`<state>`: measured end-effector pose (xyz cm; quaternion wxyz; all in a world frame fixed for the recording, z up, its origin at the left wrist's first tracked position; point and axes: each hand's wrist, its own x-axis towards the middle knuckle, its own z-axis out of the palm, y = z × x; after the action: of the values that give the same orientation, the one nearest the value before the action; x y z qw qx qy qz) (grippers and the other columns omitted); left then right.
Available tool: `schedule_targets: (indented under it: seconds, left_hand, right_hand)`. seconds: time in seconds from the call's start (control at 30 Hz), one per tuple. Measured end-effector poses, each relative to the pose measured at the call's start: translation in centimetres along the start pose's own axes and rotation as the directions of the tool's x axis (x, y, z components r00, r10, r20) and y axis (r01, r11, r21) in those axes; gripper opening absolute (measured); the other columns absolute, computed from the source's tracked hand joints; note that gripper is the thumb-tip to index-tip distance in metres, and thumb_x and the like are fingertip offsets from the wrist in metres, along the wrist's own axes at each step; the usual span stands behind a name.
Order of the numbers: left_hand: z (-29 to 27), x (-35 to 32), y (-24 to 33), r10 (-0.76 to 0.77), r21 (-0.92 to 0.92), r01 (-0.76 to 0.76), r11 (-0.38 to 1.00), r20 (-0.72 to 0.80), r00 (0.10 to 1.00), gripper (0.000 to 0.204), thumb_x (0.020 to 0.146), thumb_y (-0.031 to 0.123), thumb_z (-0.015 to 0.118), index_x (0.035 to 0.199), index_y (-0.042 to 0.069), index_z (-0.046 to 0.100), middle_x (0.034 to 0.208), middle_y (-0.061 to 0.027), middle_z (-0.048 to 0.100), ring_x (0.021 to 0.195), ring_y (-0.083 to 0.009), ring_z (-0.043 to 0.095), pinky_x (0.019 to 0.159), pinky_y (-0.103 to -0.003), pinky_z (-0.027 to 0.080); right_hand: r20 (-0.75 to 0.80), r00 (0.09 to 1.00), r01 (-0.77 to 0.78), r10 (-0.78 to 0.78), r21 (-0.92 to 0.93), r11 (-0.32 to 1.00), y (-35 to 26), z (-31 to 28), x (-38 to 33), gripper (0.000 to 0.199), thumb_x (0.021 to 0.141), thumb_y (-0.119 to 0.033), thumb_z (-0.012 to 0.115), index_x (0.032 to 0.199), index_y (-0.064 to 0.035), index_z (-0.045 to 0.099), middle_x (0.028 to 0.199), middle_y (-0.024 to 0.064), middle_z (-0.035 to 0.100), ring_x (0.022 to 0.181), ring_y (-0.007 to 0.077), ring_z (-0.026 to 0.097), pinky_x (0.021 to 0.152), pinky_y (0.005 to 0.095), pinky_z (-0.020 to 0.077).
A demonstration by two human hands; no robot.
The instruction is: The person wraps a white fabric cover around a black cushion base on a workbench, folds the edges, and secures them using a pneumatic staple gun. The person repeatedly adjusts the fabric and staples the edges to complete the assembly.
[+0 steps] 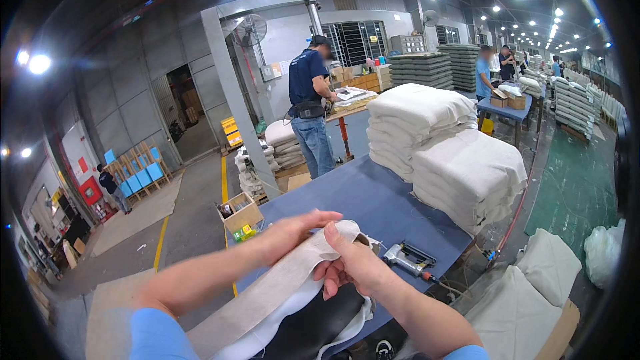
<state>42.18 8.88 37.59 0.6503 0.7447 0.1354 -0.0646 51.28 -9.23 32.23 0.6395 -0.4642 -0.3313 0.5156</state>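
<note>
Currently a beige fabric cover [293,273] is pinched at the near edge of the blue table [373,207] by closed left hand [293,233] and right hand [353,267]; likely slippage if grip loosens, with the stapler [408,259] just beside.

A beige fabric strip [293,273] (white-backed, draped over something black) lies pinched at its upper end.
</note>
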Motion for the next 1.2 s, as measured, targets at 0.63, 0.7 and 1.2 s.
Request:
schedule_targets:
  seconds: [0.63,0.7,1.2]
  left_hand:
    - [2.4,5.2,-1.9,0.286,0.131,-0.308,0.942,0.160,0.945,0.073,0.111,0.052,0.042,0.168,0.011,0.020,0.148,-0.0178,0.058,0.133,-0.0261,0.055,0.116,-0.040,0.040]
    - [2.3,3.7,-2.2,0.356,0.210,-0.381,0.900,0.149,0.923,0.076,0.109,0.044,0.048,0.168,0.009,0.015,0.156,-0.0201,0.048,0.141,-0.0289,0.048,0.120,-0.042,0.035]
    - [-3.1,5.6,-4.0,0.569,-0.334,-0.524,0.783,0.045,0.821,0.095,0.100,0.072,0.044,0.168,0.011,0.018,0.159,-0.0253,0.044,0.150,-0.0348,0.041,0.125,-0.048,0.028]
  right_hand:
    - [0.123,0.964,0.264,-0.236,-0.336,0.904,3.8,0.0,-1.4,0.041,0.108,-0.044,0.058,0.102,-0.0049,0.067,0.070,0.0030,0.061,0.054,0.0132,0.060,0.051,0.0296,0.0500]
    - [0.243,0.913,0.395,-0.327,-0.329,0.858,4.6,-0.5,-0.5,0.033,0.105,-0.039,0.065,0.110,-0.0058,0.067,0.080,0.0041,0.068,0.058,0.0145,0.064,0.053,0.0296,0.0518]
    - [0.664,0.511,0.859,-0.546,-0.375,0.348,10.0,-1.0,5.7,0.045,0.098,-0.034,0.071,0.127,-0.0004,0.066,0.115,0.0150,0.069,0.108,0.0318,0.062,0.097,0.0420,0.0465]
